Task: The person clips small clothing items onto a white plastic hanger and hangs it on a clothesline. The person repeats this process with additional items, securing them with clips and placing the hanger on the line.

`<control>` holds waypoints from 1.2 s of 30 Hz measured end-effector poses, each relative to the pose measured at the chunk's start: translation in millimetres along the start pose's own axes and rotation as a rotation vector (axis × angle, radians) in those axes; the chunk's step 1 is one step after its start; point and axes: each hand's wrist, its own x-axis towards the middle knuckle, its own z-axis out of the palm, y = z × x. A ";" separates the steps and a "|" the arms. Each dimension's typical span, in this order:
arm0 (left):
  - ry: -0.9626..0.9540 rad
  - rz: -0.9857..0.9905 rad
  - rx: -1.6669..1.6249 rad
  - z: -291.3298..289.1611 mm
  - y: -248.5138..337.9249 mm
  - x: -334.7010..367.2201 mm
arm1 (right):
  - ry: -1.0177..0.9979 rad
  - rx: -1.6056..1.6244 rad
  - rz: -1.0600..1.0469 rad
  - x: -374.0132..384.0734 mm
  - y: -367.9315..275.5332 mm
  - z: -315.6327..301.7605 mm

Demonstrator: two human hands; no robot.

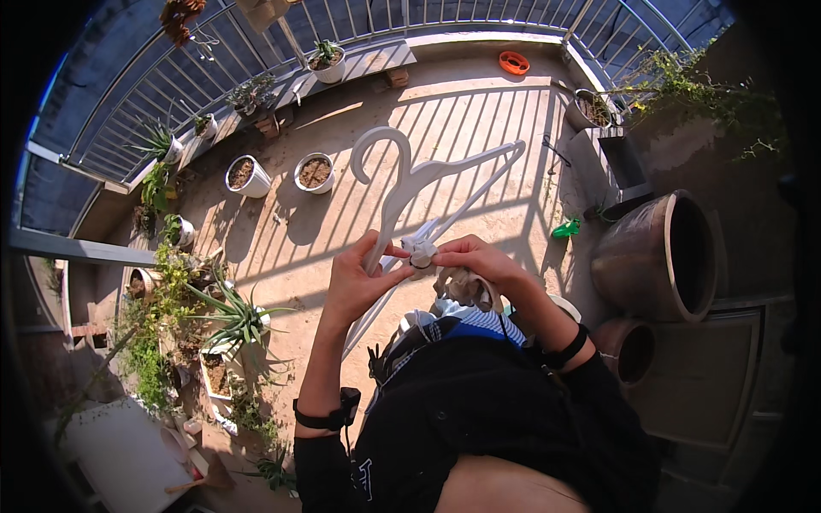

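White plastic clothes hangers (417, 177) stand out in front of me, hook up and to the left; at least two seem to overlap. My left hand (352, 278) is closed around the hanger's near part, its thumb and forefinger reaching a small bunched white piece (419, 250), perhaps cloth. From the other side my right hand (483, 261) pinches that same white piece between thumb and fingers. Below the right fingers hangs a crumpled beige-grey cloth (464, 287); its upper end is hidden by the hand. What joins the white piece to the hangers is too small to tell.
Two white pots of soil (315, 173) (248, 177) stand on the floor ahead left, near a low plant bench (368, 62). Aloe (242, 321) grows at left. Large brown jars (637, 252) and a concrete block (590, 171) line the right. A railing (479, 17) bounds the far side.
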 end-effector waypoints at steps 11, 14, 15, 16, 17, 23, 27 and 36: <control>0.068 -0.012 -0.057 6.6 -0.3 1.1 | 0.108 0.047 -0.057 -0.9 -6.0 0.9; 0.045 -0.030 -0.137 6.0 -0.8 1.6 | 0.052 0.107 -0.070 0.6 -3.3 0.4; 0.029 -0.032 -0.169 5.8 -0.8 2.0 | 0.022 0.131 -0.061 1.8 -2.5 1.3; 0.023 -0.030 -0.148 5.7 -1.2 2.8 | 0.020 0.151 -0.031 2.6 -1.7 1.9; 0.015 -0.026 -0.138 5.4 -1.4 3.9 | 0.014 0.220 -0.025 3.4 -1.3 2.7; 0.006 -0.021 -0.171 3.3 -6.2 4.3 | 0.014 0.295 -0.016 5.8 3.5 3.5; -0.019 -0.001 -0.165 2.4 -8.2 4.5 | -0.004 0.318 -0.071 4.7 4.1 -0.5; -0.023 -0.030 -0.197 4.7 -4.0 3.9 | 0.162 0.362 -0.164 -0.9 -1.2 -0.2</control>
